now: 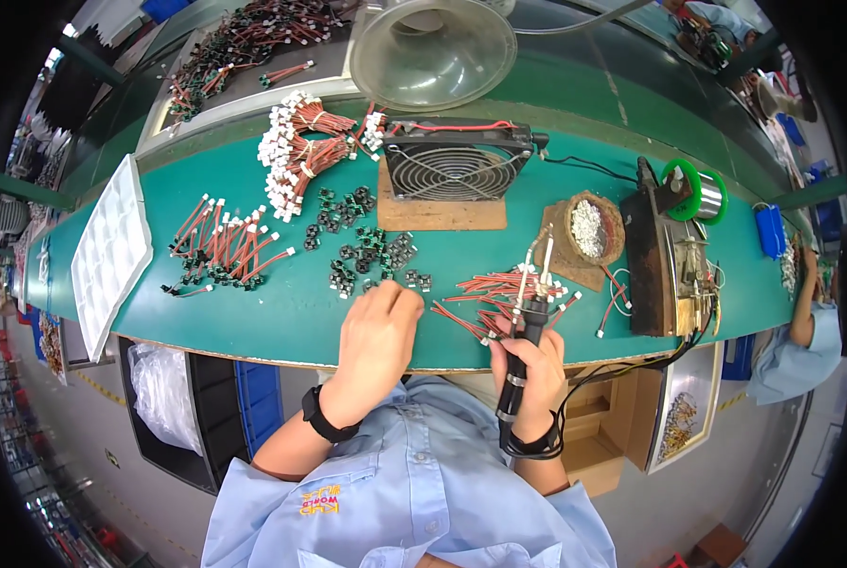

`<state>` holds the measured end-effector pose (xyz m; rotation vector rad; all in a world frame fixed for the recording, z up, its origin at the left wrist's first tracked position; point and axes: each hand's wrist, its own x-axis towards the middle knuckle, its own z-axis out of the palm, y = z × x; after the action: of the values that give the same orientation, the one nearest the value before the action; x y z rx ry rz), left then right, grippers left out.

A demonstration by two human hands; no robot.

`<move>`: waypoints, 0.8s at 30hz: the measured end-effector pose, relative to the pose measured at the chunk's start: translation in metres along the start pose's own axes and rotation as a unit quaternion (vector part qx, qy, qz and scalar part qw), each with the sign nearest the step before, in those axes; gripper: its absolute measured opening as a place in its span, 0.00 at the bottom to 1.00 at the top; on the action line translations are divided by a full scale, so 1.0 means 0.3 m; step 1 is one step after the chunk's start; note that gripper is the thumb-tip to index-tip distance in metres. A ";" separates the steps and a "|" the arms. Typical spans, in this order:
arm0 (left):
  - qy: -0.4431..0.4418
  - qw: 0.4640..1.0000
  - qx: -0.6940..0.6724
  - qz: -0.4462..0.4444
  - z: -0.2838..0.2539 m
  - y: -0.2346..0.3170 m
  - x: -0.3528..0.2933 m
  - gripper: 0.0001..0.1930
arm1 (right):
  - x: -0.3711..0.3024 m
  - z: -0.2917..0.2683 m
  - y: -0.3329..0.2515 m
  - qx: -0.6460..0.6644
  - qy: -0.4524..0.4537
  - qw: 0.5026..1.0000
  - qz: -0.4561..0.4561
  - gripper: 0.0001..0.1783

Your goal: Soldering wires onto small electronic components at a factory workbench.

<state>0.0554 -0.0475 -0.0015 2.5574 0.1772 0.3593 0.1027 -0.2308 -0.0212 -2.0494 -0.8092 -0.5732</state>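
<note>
My right hand [535, 364] is wrapped round the black handle of a soldering iron [528, 327]. Its metal tip and a thin feed tube point up and away from me. Under the iron lies a bunch of red wires with white connectors [494, 289]. My left hand [381, 327] rests at the near edge of a pile of small black and green components [367, 251], back of the hand up. The fingers are curled together, and their tips are hidden, so whatever they may pinch does not show.
Beyond the pile, a fan [457, 166] stands on a wooden board. A round bowl of white pieces [589, 229] and a green solder spool [694, 191] are to the right. Finished-looking wire pieces [225, 244] and a white tray [113, 257] lie left; bundled wires [305, 151] lie behind.
</note>
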 end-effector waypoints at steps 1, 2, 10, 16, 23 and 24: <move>-0.007 1.000 -0.008 0.010 -0.019 0.007 -0.008 0.05 | -0.001 -0.011 -0.003 0.001 0.010 1.000 0.006 0.19; -0.014 1.000 -0.015 0.019 -0.040 0.012 -0.014 0.04 | -0.006 -0.021 -0.001 0.006 0.012 1.000 0.002 0.19; -0.051 0.994 -0.084 -0.042 -0.209 -0.126 0.246 0.06 | -0.043 -0.081 0.006 0.020 0.026 0.997 0.069 0.17; 0.006 0.997 -0.071 0.040 -0.157 -0.281 0.374 0.10 | -0.050 -0.101 -0.003 0.029 0.038 0.997 0.057 0.16; -0.085 0.977 0.197 -0.004 -0.116 -0.280 0.319 0.14 | -0.085 -0.128 0.013 0.021 0.047 0.993 0.103 0.15; -0.084 0.977 0.198 -0.006 -0.120 -0.275 0.308 0.14 | -0.086 -0.124 0.010 0.025 0.046 0.994 0.100 0.15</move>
<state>0.1289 0.0583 0.0037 2.9622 0.2181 0.1072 0.0832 -0.2718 -0.0192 -2.0137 -0.5527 -0.5248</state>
